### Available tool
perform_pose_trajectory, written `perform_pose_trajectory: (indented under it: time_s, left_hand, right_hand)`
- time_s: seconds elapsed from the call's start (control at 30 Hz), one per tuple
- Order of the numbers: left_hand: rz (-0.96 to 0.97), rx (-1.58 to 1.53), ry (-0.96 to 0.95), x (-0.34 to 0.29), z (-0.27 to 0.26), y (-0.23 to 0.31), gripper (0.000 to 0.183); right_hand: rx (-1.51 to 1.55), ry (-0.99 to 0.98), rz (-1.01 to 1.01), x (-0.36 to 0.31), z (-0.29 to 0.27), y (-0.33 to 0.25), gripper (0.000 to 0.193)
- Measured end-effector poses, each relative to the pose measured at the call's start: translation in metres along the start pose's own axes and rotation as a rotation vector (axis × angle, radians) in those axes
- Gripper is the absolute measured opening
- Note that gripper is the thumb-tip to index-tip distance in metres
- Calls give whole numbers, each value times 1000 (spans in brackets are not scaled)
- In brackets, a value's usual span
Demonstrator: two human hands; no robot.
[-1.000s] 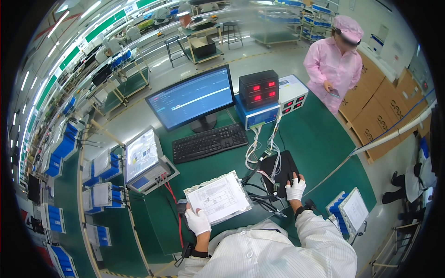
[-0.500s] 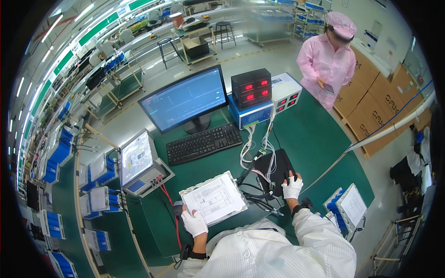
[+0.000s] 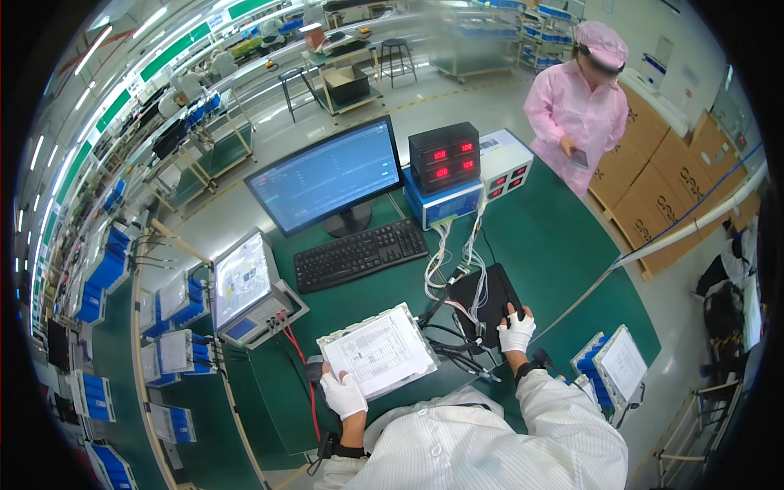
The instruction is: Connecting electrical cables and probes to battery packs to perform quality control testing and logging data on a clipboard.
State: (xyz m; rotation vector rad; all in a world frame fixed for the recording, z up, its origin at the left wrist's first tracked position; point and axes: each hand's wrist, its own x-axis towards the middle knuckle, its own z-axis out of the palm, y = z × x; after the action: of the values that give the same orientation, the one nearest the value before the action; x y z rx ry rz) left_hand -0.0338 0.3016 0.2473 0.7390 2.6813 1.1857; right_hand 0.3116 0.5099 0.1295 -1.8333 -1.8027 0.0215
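My left hand [image 3: 345, 394], in a white fingerless glove, closes on the lower left corner of a flat battery pack [image 3: 421, 378]. A printed sheet [image 3: 377, 356] covers the pack's top. Beside those fingers sits a black connector [image 3: 314, 367] on a red cable. My right hand [image 3: 516, 332], gloved alike, curls over a small dark thing that looks like a computer mouse, largely hidden by the fingers. It is at the right edge of a black pad [image 3: 475, 298]. Black cables [image 3: 461, 356] and white wires [image 3: 435, 265] run between pack and pad.
Behind are a monitor [image 3: 327, 175], a keyboard [image 3: 359, 254] and stacked meters [image 3: 445, 157] with red digits. A bench instrument [image 3: 251, 286] stands left. Another blue pack [image 3: 616, 369] stands at the right. Beyond the table, a person in pink [image 3: 578, 106] holds a phone near cartons [image 3: 661, 175].
Both my hands stay in the same places, on the pack and at the pad. At the far right edge, a dark shape beyond the table has shifted.
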Motion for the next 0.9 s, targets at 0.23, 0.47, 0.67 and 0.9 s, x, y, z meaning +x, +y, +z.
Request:
perform_pose_trajectory:
  time_s: [0.23,0.47,0.67,0.9]
  left_hand:
    - [28,49,19,-1,0,2,46]
    - [41,48,31,-1,-1,3,47]
    - [38,37,42,-2,1,-1,48]
    - [19,57,24,0,2,-4,47]
  right_hand:
    - [-4,-30,3,0,-4,-4,55]
    - [55,-82,-43,-2,0,-1,54]
    - [70,-71,-94,-3,4,2,54]
    - [94,-98,-79,-3,5,3,51]
